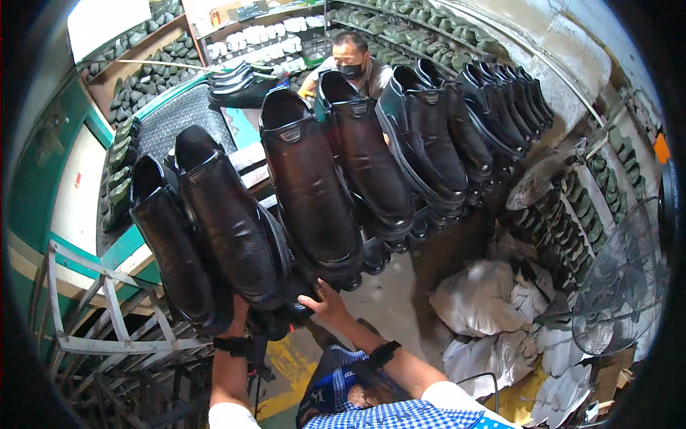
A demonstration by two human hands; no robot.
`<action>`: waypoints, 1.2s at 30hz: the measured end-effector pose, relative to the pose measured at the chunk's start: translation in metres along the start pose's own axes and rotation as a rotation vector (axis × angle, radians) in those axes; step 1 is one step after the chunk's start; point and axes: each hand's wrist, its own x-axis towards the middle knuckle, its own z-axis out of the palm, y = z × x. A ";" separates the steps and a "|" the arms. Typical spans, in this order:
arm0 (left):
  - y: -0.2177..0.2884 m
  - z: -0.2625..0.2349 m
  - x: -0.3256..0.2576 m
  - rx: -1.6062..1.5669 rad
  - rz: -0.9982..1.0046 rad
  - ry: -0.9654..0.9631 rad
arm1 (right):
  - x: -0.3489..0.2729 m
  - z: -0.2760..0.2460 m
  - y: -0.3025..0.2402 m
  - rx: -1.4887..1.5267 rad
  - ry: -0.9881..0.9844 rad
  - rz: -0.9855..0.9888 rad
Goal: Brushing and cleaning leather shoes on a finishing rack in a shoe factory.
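A row of shiny black slip-on shoes point(314, 193) fills the middle of the view, toes toward me. My left hand point(239, 314) is under the toes of the two nearest left shoes, a black shoe point(232, 225) and another black shoe point(168, 250); its fingers are hidden behind them. Just below the toe of the large middle shoe, my right hand point(327, 304) reaches up with thumb and finger apart. It appears to hold nothing. More dark shoes show beneath the upper row, partly covered. Dark bands circle both wrists.
Opposite me, a person point(350, 64) in a mask stands behind the shoes. A metal frame rack point(114, 307) is at left, beside a green-edged workbench point(186, 114). White sacks point(475, 297) and a caged fan point(618, 279) stand at right. Shelves point(414, 36) of shoe forms line the back.
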 end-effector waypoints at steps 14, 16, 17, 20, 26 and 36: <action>0.026 0.022 -0.015 0.100 -0.117 -0.026 | -0.086 -0.079 0.008 -0.199 -0.051 -0.106; 0.027 0.025 -0.024 0.329 0.030 -0.026 | -0.097 -0.098 0.021 -0.149 -0.019 -0.122; 0.036 0.025 -0.026 0.243 0.028 -0.102 | -0.099 -0.108 0.022 -0.151 -0.023 -0.125; 0.073 0.030 -0.032 0.046 0.137 -0.113 | -0.103 -0.134 0.010 -0.076 -0.008 -0.171; 0.177 0.028 -0.019 -0.115 0.374 0.131 | -0.099 -0.181 -0.037 -0.068 -0.044 -0.264; 0.278 0.018 0.111 0.155 0.333 0.479 | -0.066 -0.283 -0.107 0.037 -0.096 -0.632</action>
